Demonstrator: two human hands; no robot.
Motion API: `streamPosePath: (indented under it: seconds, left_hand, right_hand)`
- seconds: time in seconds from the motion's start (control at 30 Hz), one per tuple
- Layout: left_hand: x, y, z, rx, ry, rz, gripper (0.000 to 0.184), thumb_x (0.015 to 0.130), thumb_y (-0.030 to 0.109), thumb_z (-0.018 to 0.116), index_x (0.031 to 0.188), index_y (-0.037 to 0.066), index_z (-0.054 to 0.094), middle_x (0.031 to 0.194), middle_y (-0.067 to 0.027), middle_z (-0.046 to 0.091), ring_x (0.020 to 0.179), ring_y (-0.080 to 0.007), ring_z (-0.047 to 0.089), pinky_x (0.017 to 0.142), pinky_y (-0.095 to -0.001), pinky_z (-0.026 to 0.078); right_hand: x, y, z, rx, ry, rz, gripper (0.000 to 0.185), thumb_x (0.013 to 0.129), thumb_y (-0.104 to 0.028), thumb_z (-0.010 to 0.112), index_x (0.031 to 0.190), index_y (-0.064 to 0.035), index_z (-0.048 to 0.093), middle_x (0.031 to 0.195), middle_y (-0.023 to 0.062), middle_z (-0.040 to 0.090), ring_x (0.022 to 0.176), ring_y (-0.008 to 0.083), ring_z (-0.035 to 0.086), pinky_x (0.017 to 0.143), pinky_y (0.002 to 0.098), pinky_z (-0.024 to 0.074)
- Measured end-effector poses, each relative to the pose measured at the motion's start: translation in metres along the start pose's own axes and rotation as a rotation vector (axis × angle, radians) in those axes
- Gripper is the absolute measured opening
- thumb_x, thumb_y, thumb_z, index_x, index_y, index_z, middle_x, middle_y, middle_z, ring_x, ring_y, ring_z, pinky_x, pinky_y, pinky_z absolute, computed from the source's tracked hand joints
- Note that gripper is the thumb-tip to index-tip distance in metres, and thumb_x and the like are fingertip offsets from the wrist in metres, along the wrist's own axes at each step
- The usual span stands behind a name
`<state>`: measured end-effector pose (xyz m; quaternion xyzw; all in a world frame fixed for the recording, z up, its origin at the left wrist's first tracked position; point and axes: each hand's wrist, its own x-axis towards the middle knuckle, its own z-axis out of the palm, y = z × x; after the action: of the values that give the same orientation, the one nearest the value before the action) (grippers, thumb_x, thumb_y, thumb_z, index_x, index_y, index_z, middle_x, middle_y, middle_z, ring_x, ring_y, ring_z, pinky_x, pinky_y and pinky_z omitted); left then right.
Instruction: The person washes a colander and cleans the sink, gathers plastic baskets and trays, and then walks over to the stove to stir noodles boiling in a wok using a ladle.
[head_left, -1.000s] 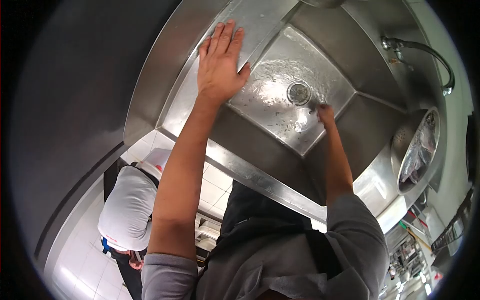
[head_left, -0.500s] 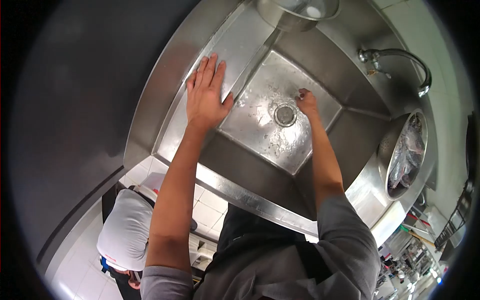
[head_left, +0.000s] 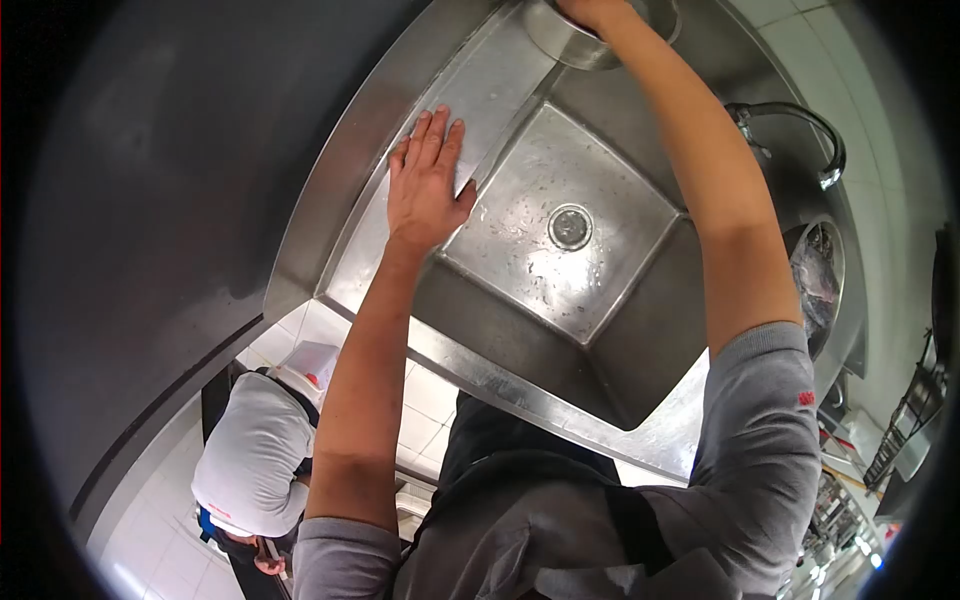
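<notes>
Two bare arms [head_left: 355, 400] stretch forward: left hand [head_left: 428, 190] palm-down on the steel ledge [head_left: 490, 88], fingers slightly apart; right hand [head_left: 595, 10] at the metal bowl [head_left: 567, 42] beyond the basin [head_left: 525, 190], its fingertips hidden, so their grip I cannot tell; half a second ago that hand was down beside the drain [head_left: 570, 228]; the bowl's mouth faces up, its long axis unclear where the view crops it.

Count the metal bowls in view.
2. One bowl is at the picture's top, cut off, with the right hand over it; the other bowl, holding fish, is right of the basin, partly behind the right arm. Others may be hidden.
</notes>
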<state>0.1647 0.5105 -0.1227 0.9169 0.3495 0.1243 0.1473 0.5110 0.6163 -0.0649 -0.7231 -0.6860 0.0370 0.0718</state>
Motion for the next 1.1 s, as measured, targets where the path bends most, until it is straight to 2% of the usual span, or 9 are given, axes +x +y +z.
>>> streamPosePath:
  seconds: [0.17,0.23,0.33,0.43,0.5,0.57,0.73,0.93,1.1]
  left_hand:
    - [0.000,-0.002,0.000,0.004,0.002,0.016,0.073,0.075,0.019,0.073,0.141,0.006,0.043,0.155,-0.0104,0.028,0.143,-0.0275,0.025,0.112,-0.0464,0.024]
    - [0.001,-0.004,0.000,-0.003,0.005,0.023,0.074,0.074,0.019,0.073,0.141,0.006,0.043,0.155,-0.0104,0.028,0.144,-0.0275,0.025,0.112,-0.0466,0.024]
    - [-0.001,-0.002,0.000,-0.004,-0.006,0.012,0.075,0.073,0.019,0.074,0.140,0.006,0.043,0.155,-0.0104,0.028,0.144,-0.0276,0.025,0.112,-0.0469,0.024]
    - [0.001,-0.001,0.002,0.011,-0.013,0.009,0.075,0.073,0.019,0.074,0.140,0.006,0.043,0.155,-0.0104,0.028,0.143,-0.0277,0.025,0.112,-0.0471,0.024]
    - [0.001,-0.002,0.002,0.010,-0.009,0.003,0.076,0.072,0.018,0.074,0.141,0.007,0.043,0.155,-0.0096,0.029,0.144,-0.0277,0.025,0.112,-0.0471,0.024]
    - [0.001,-0.002,0.004,-0.012,-0.004,0.001,0.078,0.072,0.017,0.074,0.143,0.009,0.041,0.155,-0.0080,0.029,0.144,-0.0276,0.025,0.112,-0.0471,0.023]
    - [0.001,0.000,0.007,0.022,-0.037,-0.011,0.080,0.071,0.017,0.075,0.142,0.006,0.040,0.155,-0.0094,0.030,0.143,-0.0283,0.027,0.112,-0.0474,0.023]
    - [0.004,0.001,0.005,0.017,-0.035,-0.018,0.083,0.069,0.016,0.075,0.143,0.006,0.039,0.157,-0.0093,0.027,0.144,-0.0282,0.025,0.112,-0.0483,0.024]
    - [0.008,-0.001,0.004,0.014,-0.059,-0.029,0.083,0.069,0.015,0.075,0.143,0.005,0.040,0.157,-0.0097,0.027,0.145,-0.0283,0.024,0.111,-0.0483,0.024]
  right_hand:
    - [0.011,0.033,-0.008,0.096,0.258,0.126,0.041,0.081,-0.012,0.058,0.119,0.0032,0.057,0.114,0.0267,0.062,0.109,0.0393,0.060,0.094,0.0455,0.0469]
    - [-0.017,0.013,-0.053,0.248,0.456,0.314,0.041,0.083,-0.013,0.057,0.121,0.0035,0.055,0.109,0.0245,0.064,0.105,0.0373,0.062,0.091,0.0413,0.0488]
    - [-0.109,-0.054,-0.123,0.702,0.332,0.303,0.040,0.085,-0.013,0.060,0.122,0.0012,0.057,0.103,0.0177,0.066,0.096,0.0274,0.063,0.086,0.0359,0.0503]
    - [-0.176,-0.023,-0.079,0.995,0.123,0.249,0.031,0.089,-0.005,0.061,0.119,0.0009,0.062,0.097,0.0065,0.069,0.085,0.0117,0.064,0.079,0.0258,0.0514]
    - [-0.195,-0.046,-0.018,0.888,0.026,0.294,0.039,0.088,-0.006,0.063,0.126,-0.0032,0.058,0.108,0.0073,0.067,0.097,0.0151,0.064,0.087,0.0273,0.0504]
    - [-0.179,-0.100,0.044,0.730,0.482,0.077,0.044,0.076,-0.001,0.067,0.119,-0.0104,0.064,0.117,0.0152,0.063,0.105,0.0299,0.062,0.089,0.0364,0.0495]
    - [-0.153,-0.137,0.106,0.294,0.493,-0.210,0.056,0.065,0.001,0.068,0.119,-0.0100,0.064,0.125,0.0133,0.055,0.114,0.0348,0.054,0.098,0.0474,0.0424]
    - [-0.199,-0.026,0.209,0.738,0.598,0.569,0.028,0.077,0.002,0.060,0.105,0.0011,0.064,0.108,0.0222,0.058,0.103,0.0382,0.055,0.090,0.0480,0.0443]
    - [-0.140,0.015,0.302,0.359,0.356,0.433,0.035,0.077,-0.005,0.064,0.112,0.0005,0.062,0.115,0.0236,0.056,0.110,0.0403,0.052,0.094,0.0478,0.0442]
